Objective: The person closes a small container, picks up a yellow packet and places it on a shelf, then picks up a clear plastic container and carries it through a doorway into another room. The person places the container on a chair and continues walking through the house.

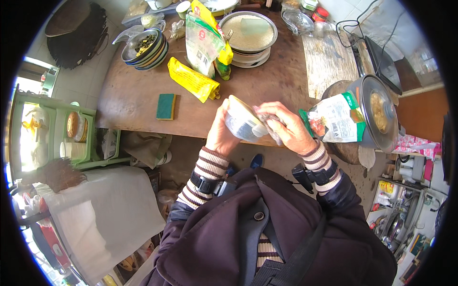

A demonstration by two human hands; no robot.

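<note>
Just off the table's front edge, my left hand (221,131) is wrapped round a clear plastic container (239,123) with a pale yellow rim, tilted on its side. My right hand (289,127) is closed on a crumpled greyish cloth (275,130) and presses it against the container's right side. What the container holds, if anything, cannot be made out. Nearest on the table are a yellow packet (193,80) lying flat and a green-and-yellow sponge (166,107). Right of my right hand, a green-and-white food packet (335,119) leans by a pot.
On the brown table (138,90) stand stacked bowls (151,56), upright bags (202,45) and a wide metal basin (248,32) on plates. The glass-lidded pot (379,112) is at the right. A green shelf (88,138) and a white-covered surface (102,209) flank my left.
</note>
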